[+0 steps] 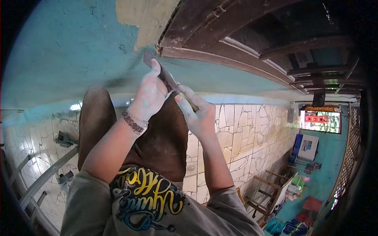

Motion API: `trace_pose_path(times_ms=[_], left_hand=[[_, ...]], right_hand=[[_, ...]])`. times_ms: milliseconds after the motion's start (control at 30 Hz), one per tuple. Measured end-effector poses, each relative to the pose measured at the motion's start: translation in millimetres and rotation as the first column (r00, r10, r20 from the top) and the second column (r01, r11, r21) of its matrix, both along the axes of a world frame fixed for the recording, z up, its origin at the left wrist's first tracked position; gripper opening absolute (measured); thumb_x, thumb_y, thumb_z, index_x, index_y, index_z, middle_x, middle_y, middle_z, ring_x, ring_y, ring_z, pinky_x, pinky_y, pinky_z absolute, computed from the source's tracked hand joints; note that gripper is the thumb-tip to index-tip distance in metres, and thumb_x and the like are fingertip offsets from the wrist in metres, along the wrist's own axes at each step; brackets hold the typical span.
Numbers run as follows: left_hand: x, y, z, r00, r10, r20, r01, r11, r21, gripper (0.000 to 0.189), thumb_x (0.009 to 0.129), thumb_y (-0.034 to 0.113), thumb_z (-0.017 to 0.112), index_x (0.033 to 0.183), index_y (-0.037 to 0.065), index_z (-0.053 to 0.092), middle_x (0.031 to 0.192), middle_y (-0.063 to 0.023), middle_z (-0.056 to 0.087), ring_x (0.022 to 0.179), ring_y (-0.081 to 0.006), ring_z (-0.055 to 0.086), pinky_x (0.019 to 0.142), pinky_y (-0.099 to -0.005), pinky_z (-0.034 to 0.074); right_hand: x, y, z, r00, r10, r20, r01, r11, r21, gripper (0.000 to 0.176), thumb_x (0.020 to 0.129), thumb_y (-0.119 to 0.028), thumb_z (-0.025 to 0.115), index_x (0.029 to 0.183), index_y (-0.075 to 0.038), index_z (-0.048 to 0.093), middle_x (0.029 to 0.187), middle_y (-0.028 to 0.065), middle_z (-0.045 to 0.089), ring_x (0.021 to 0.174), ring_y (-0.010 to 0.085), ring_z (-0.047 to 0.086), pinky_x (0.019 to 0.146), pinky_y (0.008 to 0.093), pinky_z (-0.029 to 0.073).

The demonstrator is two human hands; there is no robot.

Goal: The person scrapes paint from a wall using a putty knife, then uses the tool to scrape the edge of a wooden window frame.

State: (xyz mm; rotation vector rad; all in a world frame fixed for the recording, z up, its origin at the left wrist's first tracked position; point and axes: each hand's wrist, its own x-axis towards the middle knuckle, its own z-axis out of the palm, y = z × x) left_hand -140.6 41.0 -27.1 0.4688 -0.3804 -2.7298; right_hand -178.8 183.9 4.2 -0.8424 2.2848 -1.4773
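Observation:
A scraper with a long, flat dark blade [149, 58] slants across both of my hands in front of the wall. My right hand [201, 118] is closed around its yellowish handle, thumb along the side. Farther up, my left hand [149, 96] grips the blade part, its thumb lying against the metal; the other fingers are mostly hidden behind. Pale dust coats both hands. On my left wrist sits a braided bracelet [132, 122]. Beyond the blade tip, the blue painted wall [78, 47] has a bare beige patch [136, 19] beside the dark wooden frame.
A dark wooden window frame [220, 59] runs from the upper middle to the right. Below lies a stone-patterned tile floor [232, 133]. A metal ladder [47, 177] stands lower left. At right are a wooden shelf [271, 192], a white-and-blue box [305, 147] and red chairs [312, 203].

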Motion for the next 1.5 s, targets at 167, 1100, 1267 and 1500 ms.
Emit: trace_pose_path(times_ms=[167,1100,1267,1500], left_hand=[[17,-25,-42,0.986,-0.075,-0.146,0.065,0.995,-0.071,0.034,0.100,0.043,0.048,0.093,0.011,0.054,0.088,-0.0069,0.058,0.085,-0.0224,0.055,0.085,-0.0385,0.044],[5,-18,-34,0.982,-0.142,-0.124,0.114,0.971,-0.209,0.038,0.101,0.047,0.042,0.095,0.011,0.053,0.087,-0.0068,0.059,0.087,-0.0226,0.058,0.083,-0.0383,0.044],[16,-32,-37,0.985,-0.136,-0.109,0.112,0.972,-0.205,0.038,0.101,0.048,0.043,0.094,0.012,0.054,0.086,-0.0068,0.061,0.086,-0.0227,0.057,0.081,-0.0383,0.043],[19,-24,-15,0.994,-0.110,-0.014,0.107,0.981,-0.160,0.037,0.100,0.048,0.047,0.096,0.013,0.054,0.088,-0.0069,0.060,0.087,-0.0226,0.056,0.084,-0.0386,0.042]], right_hand=[[9,-11,-19,0.986,0.056,-0.155,-0.055,0.998,0.011,0.030,0.090,-0.010,0.069,0.118,-0.001,0.067,0.101,0.0096,0.073,0.089,0.0070,0.061,0.078,0.0232,0.050],[-1,0,-15,0.999,-0.043,-0.004,0.042,0.998,-0.054,0.031,0.088,-0.016,0.071,0.116,-0.005,0.069,0.097,0.0141,0.074,0.084,0.0135,0.068,0.077,0.0283,0.052],[7,-12,-25,0.979,0.060,-0.197,-0.056,0.998,0.027,0.032,0.090,-0.015,0.071,0.120,-0.004,0.068,0.098,0.0064,0.073,0.088,0.0081,0.063,0.081,0.0236,0.049],[4,-19,-6,0.999,0.012,-0.045,-0.005,0.988,0.154,0.030,0.089,-0.016,0.072,0.118,-0.004,0.068,0.100,0.0073,0.073,0.090,0.0092,0.063,0.081,0.0240,0.049]])
